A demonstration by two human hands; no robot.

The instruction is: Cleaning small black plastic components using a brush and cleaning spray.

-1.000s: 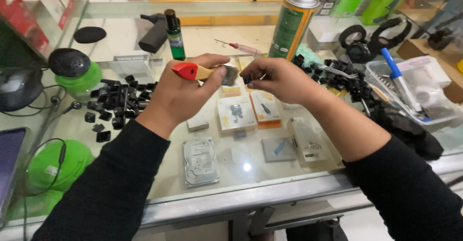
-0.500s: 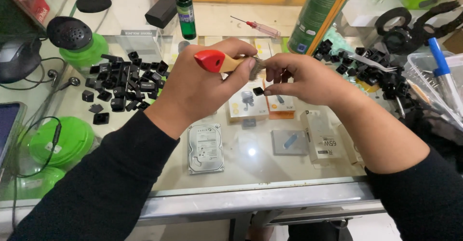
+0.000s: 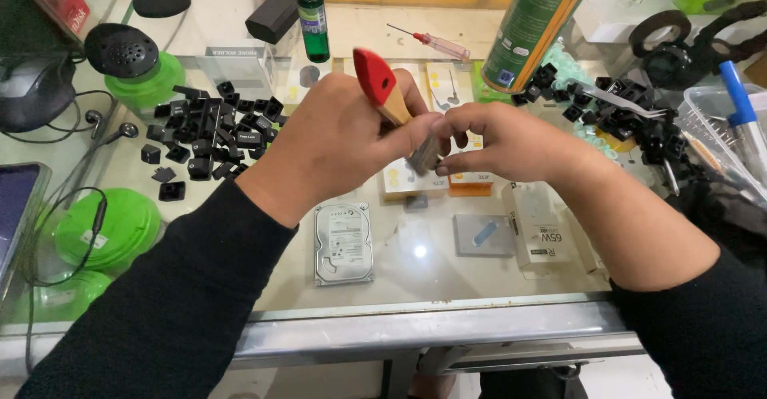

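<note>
My left hand [image 3: 339,139] grips a small brush [image 3: 382,94] with a red-tipped wooden handle, the handle tilted up and away, its bristles pointing down toward my right hand. My right hand [image 3: 503,139] pinches a small dark keycap at the brush's bristle end [image 3: 426,156]; the keycap is mostly hidden by fingers. Both hands meet above the glass counter [image 3: 415,275]. A pile of black keycaps [image 3: 209,131] lies to the left, and another pile of black keycaps [image 3: 615,99] to the right.
A hard drive [image 3: 343,242], a grey flat part [image 3: 484,234] and a white charger box [image 3: 542,231] show under the glass. A green spray can [image 3: 531,27], green bottle [image 3: 312,15], red screwdriver [image 3: 435,43], green round containers [image 3: 108,227], earphones [image 3: 108,131] and a clear bin [image 3: 731,139] surround the hands.
The view has shifted closer and down. The brush handle has swung from lying sideways to pointing up, with its bristles now down against the keycap in my right hand.
</note>
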